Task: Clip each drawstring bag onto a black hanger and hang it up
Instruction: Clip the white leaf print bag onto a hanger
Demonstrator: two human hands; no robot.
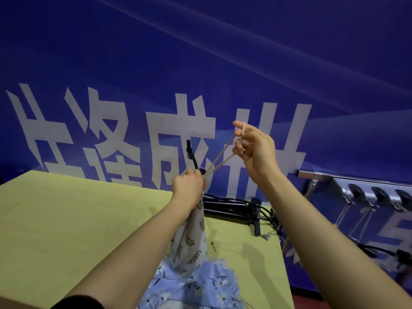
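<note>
1. Left hand (188,186) is fisted tight round the gathered neck of the white leaf-print drawstring bag (191,239), w/ a black hanger (193,156) in the same grip. The hanger's top pokes up out of the fist, tilted a bit left.
2. Bag hangs down from that fist, its bottom resting on the yellow-green table (66,219) & touching a heap of blue floral bags (200,284) at the near edge.
3. Right hand (254,150) is up higher & to the right, fingers curled, pinching the beige drawstring (220,160). The cord loops over the fingertips & 2 strands run taut down-left to the left fist.
4. Both forearms reach fwd & up from the bottom of view, the left w/ a dark sleeve at the elbow end, the right wrist bent back twd the person.
5. Behind the bag, a stack of spare black hangers (240,210) lies on the table's far side, near its right corner. A small screw-like bit (213,245) lies just beside the bag; can't tell what it is.
6. Far right, a metal rail (367,188) on the blue banner wall (200,63) carries hangers w/ bags already up, blurred.
</note>
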